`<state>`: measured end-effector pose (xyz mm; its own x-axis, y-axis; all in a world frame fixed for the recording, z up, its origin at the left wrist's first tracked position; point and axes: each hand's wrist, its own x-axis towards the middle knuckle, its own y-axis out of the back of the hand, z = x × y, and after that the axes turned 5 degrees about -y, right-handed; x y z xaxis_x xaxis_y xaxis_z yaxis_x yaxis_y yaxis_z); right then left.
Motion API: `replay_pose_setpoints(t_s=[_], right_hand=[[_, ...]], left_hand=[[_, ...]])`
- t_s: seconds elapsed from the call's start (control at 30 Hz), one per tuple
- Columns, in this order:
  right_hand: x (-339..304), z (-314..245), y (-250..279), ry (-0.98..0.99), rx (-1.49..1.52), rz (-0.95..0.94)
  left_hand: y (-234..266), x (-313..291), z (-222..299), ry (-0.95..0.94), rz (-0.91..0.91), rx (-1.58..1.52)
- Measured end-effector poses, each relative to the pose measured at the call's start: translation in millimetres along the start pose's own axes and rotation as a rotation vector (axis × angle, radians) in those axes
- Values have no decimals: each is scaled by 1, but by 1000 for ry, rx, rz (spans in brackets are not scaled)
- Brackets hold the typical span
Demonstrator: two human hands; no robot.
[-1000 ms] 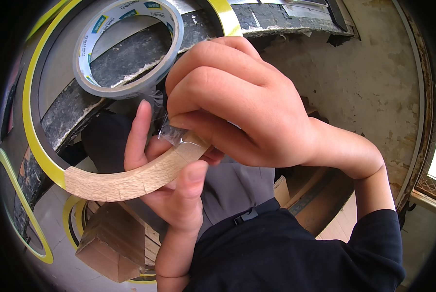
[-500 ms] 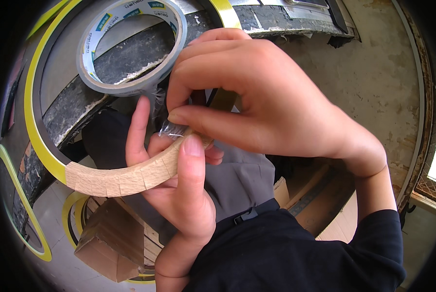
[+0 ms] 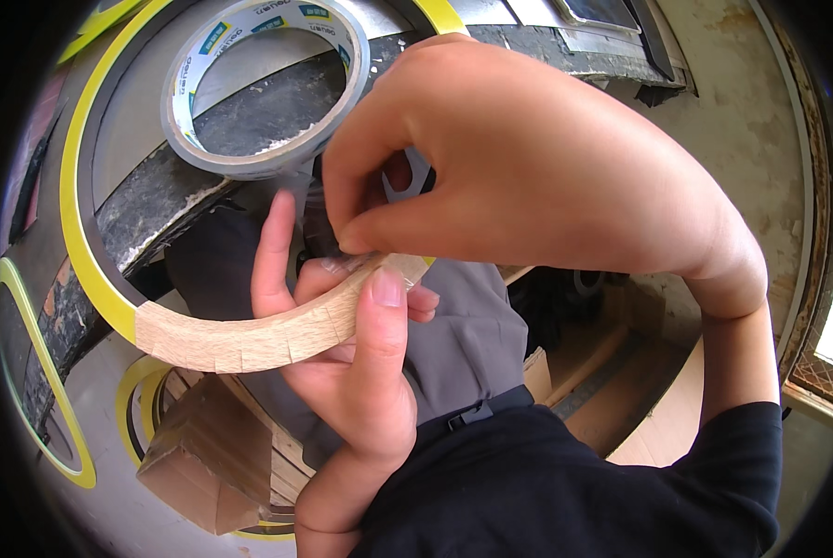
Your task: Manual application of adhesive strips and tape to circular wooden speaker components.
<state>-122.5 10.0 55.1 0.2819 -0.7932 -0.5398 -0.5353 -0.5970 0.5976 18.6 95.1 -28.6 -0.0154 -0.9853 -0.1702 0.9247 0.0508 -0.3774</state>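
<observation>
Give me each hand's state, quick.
Left hand: closed on the wooden hoop, thumb on top.
Right hand: fingertips pinching clear tape onto the hoop.

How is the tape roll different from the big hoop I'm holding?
The tape roll is a small, complete grey-white ring with clear tape; the hoop is far larger, running out of view. The hoop is bare wood in front and yellow beyond, while the roll is one colour. Both are round and open-centred.

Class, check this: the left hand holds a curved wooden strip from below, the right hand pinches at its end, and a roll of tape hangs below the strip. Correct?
One slip. In the head view, the roll of tape sits above the wooden strip, not below. The left hand holds from below, and the right hand pinches its end.
</observation>
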Motion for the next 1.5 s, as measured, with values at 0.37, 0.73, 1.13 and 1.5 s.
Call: replay_pose_setpoints(t_s=[0.37, 0.73, 1.13, 1.5], right_hand=[[1, 36, 0, 513, -43, 150], [7, 39, 2, 733, -147, 80], [-1, -26, 31, -259, 203, 143], [20, -22, 36, 312, -469, 509]], left_hand=[[2, -1, -5, -33, 1, -19], [6, -1, -9, -80, -26, -21], [12, 0, -8, 18, -3, -262], [14, -1, -9, -13, 2, -191]])
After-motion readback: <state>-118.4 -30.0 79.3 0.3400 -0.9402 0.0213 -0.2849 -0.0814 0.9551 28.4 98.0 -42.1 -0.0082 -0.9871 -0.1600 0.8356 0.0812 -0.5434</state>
